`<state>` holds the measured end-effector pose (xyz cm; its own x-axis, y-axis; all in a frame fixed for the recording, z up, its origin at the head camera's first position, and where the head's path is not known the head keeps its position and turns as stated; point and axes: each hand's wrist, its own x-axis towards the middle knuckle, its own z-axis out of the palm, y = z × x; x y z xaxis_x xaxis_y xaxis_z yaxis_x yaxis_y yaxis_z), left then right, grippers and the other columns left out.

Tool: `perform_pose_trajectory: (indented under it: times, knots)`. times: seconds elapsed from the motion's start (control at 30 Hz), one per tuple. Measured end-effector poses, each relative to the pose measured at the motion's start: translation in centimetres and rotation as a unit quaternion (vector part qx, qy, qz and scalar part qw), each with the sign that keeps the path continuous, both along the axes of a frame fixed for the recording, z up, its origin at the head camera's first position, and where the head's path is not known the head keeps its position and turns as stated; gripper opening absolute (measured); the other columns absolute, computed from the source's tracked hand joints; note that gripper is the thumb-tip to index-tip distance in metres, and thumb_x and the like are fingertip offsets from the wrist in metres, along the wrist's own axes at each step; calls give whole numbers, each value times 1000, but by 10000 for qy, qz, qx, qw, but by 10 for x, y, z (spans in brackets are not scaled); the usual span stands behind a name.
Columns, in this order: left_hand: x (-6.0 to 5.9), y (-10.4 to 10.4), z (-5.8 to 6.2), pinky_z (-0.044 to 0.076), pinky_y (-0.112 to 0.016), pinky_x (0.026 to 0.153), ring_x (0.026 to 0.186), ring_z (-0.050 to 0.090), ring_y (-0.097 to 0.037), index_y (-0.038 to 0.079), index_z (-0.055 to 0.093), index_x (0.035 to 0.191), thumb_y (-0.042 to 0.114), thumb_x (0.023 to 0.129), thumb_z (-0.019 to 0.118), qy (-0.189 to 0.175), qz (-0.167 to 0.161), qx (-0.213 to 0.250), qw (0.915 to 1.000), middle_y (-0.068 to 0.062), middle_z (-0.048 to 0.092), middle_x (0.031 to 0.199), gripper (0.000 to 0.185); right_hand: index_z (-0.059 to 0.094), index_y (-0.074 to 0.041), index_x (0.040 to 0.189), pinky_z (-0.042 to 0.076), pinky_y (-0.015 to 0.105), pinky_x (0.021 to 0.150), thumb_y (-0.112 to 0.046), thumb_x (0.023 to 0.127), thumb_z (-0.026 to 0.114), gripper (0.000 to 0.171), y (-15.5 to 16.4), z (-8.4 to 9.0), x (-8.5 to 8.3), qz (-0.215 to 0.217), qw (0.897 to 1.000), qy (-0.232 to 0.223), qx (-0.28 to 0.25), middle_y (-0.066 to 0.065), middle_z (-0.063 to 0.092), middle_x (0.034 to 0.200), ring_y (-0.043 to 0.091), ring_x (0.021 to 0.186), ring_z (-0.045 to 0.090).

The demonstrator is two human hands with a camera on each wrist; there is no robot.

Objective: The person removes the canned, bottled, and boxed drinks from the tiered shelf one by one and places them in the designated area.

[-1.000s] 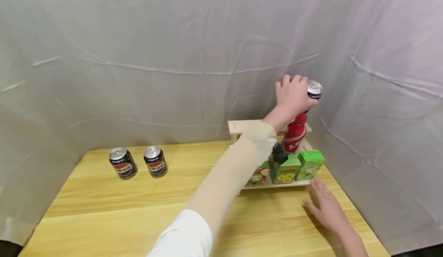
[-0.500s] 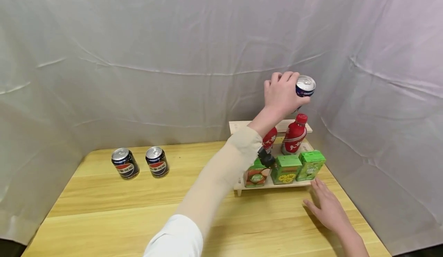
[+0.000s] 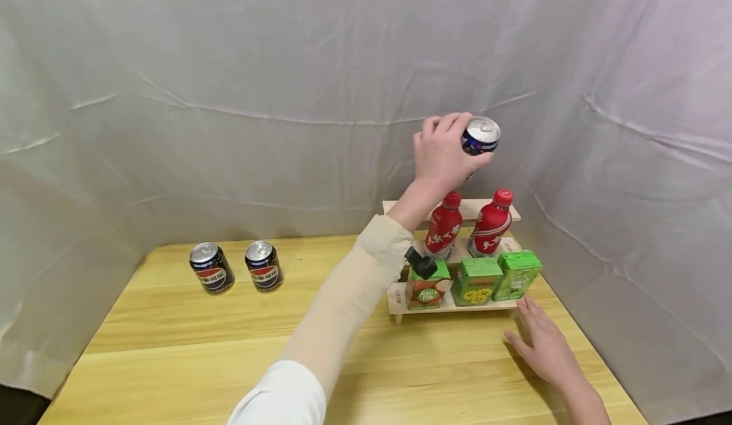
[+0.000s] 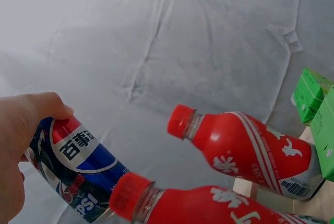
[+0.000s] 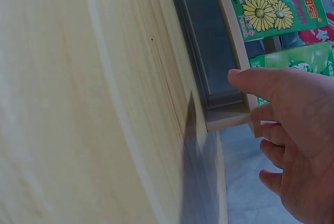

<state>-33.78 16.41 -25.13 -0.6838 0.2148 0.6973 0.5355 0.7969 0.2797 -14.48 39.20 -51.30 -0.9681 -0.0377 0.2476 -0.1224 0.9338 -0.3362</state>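
My left hand point(image 3: 445, 155) grips a dark blue Pepsi can point(image 3: 481, 131), thumb on the near side, raised over the back of a stepped wooden shelf point(image 3: 394, 298). In the left wrist view the can point(image 4: 78, 169) tilts beside the cap of a red bottle point(image 4: 203, 205). Two red bottles, one on the left point(image 3: 444, 227) and one on the right point(image 3: 490, 225), stand on the middle tier. My right hand point(image 3: 543, 345) has its fingers extended, tips at the shelf's front right corner. Its thumb overlaps the shelf edge in the right wrist view.
Three drink cartons line the front tier: a brown-and-green one point(image 3: 427, 290), a yellow-flower one point(image 3: 476, 285) and a light green one point(image 3: 517, 276). Two more Pepsi cans, one far left point(image 3: 211, 269) and one beside it point(image 3: 264, 267), stand on the wooden table point(image 3: 200, 361). Grey cloth point(image 3: 274, 94) hangs behind.
My left hand has moved left and slightly up with the can, uncovering both red bottles. The right hand stays at the shelf corner.
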Motion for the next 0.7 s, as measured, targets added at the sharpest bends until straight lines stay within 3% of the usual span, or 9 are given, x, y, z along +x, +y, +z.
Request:
perform_pose_trajectory:
  times: [0.3,0.7]
  knots:
    - [-6,-23,-8,40,-36,97,122,45,-16,27,58,131,60,74,74,-119,-182,780,9967,8,56,136,68,27,6,149,18,63,114,-33,92,66,80,3,-1,-2,8,10000,-6,-21,33,23,154,54,140,25]
    - [-8,-56,-26,39,-42,100,122,45,-19,24,59,131,58,73,77,-352,-309,1117,9926,4,56,135,70,25,6,150,12,60,117,-33,92,66,81,3,-2,-2,10,9999,-90,-97,33,22,154,54,140,24]
